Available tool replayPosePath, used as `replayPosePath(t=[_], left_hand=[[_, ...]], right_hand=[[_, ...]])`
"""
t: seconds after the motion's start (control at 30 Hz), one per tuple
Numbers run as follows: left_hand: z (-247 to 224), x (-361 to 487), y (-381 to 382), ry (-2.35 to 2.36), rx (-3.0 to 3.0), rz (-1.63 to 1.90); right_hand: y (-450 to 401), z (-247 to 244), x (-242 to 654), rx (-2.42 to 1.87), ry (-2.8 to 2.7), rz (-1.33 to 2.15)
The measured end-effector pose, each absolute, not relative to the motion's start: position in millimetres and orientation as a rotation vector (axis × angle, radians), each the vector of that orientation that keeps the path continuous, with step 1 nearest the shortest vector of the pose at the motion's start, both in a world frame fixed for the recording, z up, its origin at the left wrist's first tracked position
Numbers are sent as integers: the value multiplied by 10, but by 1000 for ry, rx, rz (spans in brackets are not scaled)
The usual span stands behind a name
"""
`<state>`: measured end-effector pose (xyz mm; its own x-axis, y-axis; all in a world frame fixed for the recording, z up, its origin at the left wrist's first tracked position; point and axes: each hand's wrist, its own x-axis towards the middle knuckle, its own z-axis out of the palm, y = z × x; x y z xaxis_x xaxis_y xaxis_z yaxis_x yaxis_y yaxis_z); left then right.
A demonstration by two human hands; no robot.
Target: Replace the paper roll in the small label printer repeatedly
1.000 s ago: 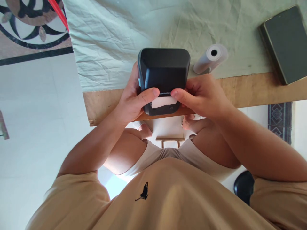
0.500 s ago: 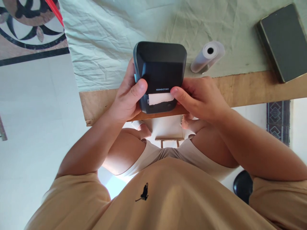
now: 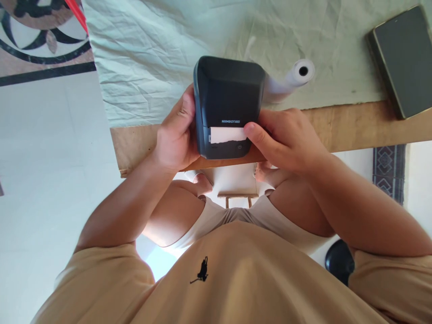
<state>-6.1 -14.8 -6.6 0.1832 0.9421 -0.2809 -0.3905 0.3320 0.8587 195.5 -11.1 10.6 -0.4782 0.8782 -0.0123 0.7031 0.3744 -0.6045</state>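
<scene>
Between my hands is a black label printer (image 3: pixel 231 92), held above the table's front edge. A strip of white paper (image 3: pixel 227 135) sticks out of the slot in its lower part. My left hand (image 3: pixel 178 132) grips the printer's left side, with the thumb along that side. On the right, my right hand (image 3: pixel 286 137) holds the lower right corner, its thumb at the right end of the paper strip. The fingers under the printer are hidden.
A white paper roll (image 3: pixel 293 78) stands on the green cloth (image 3: pixel 141 58) just right of the printer. Farther right lies a dark tablet-like device (image 3: pixel 403 60). The table's wooden edge (image 3: pixel 354 123) runs below the cloth. Something red (image 3: pixel 77 14) shows at the upper left.
The printer has shifted slightly right and tilted a little. My left thumb has moved off its front face up to its left side. My right thumb stays by the paper.
</scene>
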Motion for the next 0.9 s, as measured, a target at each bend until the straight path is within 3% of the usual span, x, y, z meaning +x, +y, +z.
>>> replayPosePath(t=[0.4, 0.9], left_hand=[[-106, -104, -71, 815, 814, 1078], [41, -32, -187, 844, 752, 995]], right_hand=[[-108, 104, 1971, -1455, -2318, 904], [-272, 304, 1937, -1172, -1933, 611]])
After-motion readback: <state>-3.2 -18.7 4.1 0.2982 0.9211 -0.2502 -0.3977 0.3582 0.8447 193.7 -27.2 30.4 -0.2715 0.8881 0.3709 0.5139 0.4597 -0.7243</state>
